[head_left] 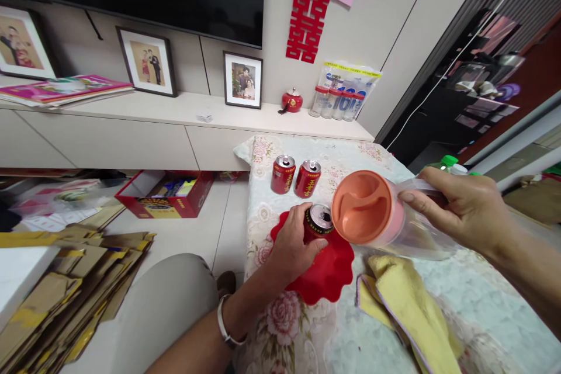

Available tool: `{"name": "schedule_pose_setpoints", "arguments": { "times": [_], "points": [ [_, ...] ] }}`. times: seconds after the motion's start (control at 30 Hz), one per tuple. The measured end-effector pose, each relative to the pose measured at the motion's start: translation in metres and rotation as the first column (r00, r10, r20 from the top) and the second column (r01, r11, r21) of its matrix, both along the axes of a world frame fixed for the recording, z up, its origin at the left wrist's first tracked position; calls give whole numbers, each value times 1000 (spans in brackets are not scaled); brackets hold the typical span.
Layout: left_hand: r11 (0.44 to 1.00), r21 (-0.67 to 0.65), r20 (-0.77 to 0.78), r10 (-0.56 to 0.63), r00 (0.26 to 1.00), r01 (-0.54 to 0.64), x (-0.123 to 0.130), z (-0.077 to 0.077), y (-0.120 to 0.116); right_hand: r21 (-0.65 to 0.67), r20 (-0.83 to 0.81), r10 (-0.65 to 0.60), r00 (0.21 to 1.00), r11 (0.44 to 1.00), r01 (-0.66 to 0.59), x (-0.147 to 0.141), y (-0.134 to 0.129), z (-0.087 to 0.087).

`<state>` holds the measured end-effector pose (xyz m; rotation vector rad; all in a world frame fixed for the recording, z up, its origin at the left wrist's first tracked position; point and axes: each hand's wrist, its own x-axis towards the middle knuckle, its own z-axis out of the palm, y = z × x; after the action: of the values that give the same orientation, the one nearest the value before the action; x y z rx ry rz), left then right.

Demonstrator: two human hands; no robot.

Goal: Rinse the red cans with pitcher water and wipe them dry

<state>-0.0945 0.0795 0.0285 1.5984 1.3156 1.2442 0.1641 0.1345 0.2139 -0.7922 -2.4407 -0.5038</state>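
Observation:
My left hand [291,245] is wrapped round an opened red drink can [319,219], holding it upright over a red scalloped plate [339,274]. My right hand [464,204] grips the handle of a clear plastic pitcher [425,239] with an orange lid [362,207]. The pitcher is tipped on its side toward the can, its lid rim right beside the can's top. Whether liquid is flowing I cannot make out. Behind the plate stand two more opened red cans, one on the left [283,175] and one on the right [308,179].
A yellow cloth [407,310] lies crumpled on the floral tablecloth [284,321]. Green-capped bottles [447,162] stand behind my right hand. Lidded jars [335,104] and picture frames line the cabinet [184,111]. A red box [160,198] and flattened cardboard [83,286] are on the floor.

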Motion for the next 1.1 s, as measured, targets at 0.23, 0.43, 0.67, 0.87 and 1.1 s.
{"name": "schedule_pose_setpoints", "arguments": {
  "times": [0.23, 0.43, 0.67, 0.87, 1.1],
  "points": [
    [1000, -8, 4, 4, 1000, -4, -1, 1, -1, 2, 8, 2, 1000, 1000, -2, 0, 1, 1],
    [1000, -8, 4, 12, 1000, -12, 1, 2, 0, 16, 29, 4, 1000, 1000, -4, -3, 2, 4],
    [1000, -12, 2, 10, 1000, -10, 0, 4, -2, 37, 47, 22, 999, 999, -24, -9, 2, 8],
    [1000, -11, 4, -4, 1000, 4, -1, 4, -1, 41, 49, 35, 998, 998, -37, -9, 1, 10],
    [1000, -12, 7, 3, 1000, -3, 0, 3, -2, 49, 49, 48, 998, 998, -51, -9, 3, 10]
  ]
}}
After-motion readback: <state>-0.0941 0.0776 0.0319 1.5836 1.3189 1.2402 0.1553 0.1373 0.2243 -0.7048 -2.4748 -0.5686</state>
